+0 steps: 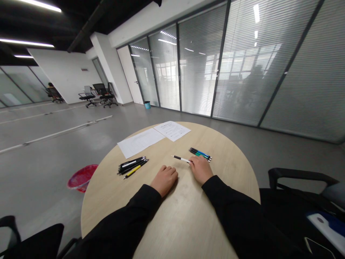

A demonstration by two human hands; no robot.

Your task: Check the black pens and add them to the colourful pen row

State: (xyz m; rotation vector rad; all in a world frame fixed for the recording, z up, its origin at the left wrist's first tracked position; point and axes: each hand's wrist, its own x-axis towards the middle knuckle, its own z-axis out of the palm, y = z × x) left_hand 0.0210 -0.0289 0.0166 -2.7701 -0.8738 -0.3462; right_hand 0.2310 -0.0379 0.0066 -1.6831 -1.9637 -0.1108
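My right hand (201,169) is closed round one end of a white pen with a dark grip (181,158), which points left just over the table. Right behind that hand lies a small group of blue and green pens (199,154). My left hand (165,178) rests on the tabletop with its fingers curled under, and no object shows in it. To its left is a pile of mostly black pens (131,164), with a yellow pen (135,171) along its near side.
Two printed sheets (141,142) lie at the far side of the round wooden table (215,140). A red basin (82,176) is on the floor to the left. Black chairs flank the table, and a phone (319,248) is on the right chair (280,205).
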